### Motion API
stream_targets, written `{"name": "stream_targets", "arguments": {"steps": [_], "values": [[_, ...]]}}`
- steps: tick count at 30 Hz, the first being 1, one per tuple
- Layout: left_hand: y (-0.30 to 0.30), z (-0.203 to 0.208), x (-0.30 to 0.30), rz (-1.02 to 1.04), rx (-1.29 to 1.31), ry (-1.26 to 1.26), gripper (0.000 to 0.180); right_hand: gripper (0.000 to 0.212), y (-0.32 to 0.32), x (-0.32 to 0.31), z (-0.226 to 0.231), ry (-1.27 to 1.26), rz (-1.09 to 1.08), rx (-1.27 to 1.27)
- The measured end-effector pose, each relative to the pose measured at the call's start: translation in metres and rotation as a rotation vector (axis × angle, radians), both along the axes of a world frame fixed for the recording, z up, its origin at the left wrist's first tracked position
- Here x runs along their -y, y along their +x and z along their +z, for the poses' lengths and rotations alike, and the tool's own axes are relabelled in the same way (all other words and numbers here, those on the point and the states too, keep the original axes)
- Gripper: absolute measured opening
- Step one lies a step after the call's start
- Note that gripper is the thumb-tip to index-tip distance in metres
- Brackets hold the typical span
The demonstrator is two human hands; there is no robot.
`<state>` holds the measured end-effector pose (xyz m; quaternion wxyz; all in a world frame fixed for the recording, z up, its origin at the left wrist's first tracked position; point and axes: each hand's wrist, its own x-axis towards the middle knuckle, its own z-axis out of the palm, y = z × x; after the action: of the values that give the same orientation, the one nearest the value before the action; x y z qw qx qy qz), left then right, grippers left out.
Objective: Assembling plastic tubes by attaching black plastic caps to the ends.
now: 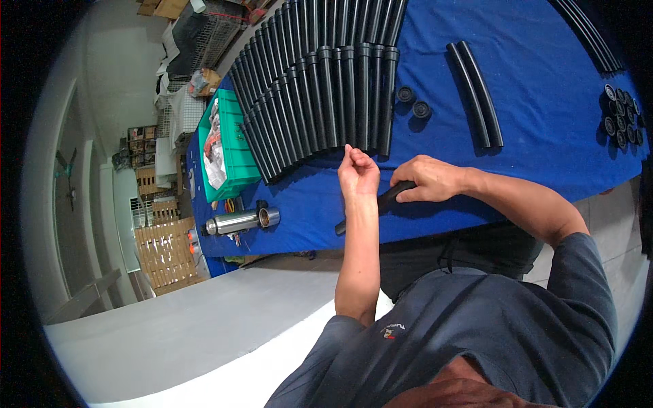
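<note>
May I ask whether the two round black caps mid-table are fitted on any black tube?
Off: both caps lie on blue cloth, beside the tubes.

Left hand (358, 175) palm-up, curled; right hand (430, 180) clasped (elbow (570, 230) bent outward).

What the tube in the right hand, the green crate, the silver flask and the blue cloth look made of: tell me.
Tube: probably plastic, possibly rubber; black, smooth-looking, faint sheen.
Crate: likely plastic; evenly coloured, stiff walls.
Flask: apparently metal, polished; bright reflections along its side.
Cloth: woven fabric, seemingly; matte, creased.
</note>
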<state>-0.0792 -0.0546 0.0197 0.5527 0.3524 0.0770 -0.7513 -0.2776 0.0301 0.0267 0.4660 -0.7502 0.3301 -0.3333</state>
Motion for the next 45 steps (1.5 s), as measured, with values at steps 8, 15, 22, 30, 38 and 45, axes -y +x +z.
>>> {"name": "stream_targets", "arguments": {"steps": [8, 15, 22, 30, 38, 45], "values": [[-0.005, 0.003, -0.002, -0.125, 0.128, -0.086, 0.031, 0.035, -0.001, 0.000, 0.003, 0.010, 0.004, -0.009], [-0.014, 0.011, -0.014, -0.030, 0.276, -0.043, 0.027, 0.034, 0.002, 0.000, -0.003, -0.037, -0.015, 0.031], [0.011, 0.051, -0.073, -0.169, 0.913, -0.390, 0.020, 0.032, 0.001, 0.001, -0.012, -0.087, -0.019, 0.066], [0.066, 0.020, -0.115, -0.584, 0.731, -0.482, 0.030, 0.030, 0.006, -0.005, -0.001, 0.019, -0.153, 0.206], [0.065, -0.025, -0.079, -0.321, 0.104, -0.659, 0.034, 0.043, 0.010, -0.008, -0.003, -0.086, -0.226, 0.262], [0.058, -0.021, -0.078, -0.279, 0.071, -0.638, 0.030, 0.035, 0.007, 0.000, -0.004, 0.144, -0.257, 0.177]]}}
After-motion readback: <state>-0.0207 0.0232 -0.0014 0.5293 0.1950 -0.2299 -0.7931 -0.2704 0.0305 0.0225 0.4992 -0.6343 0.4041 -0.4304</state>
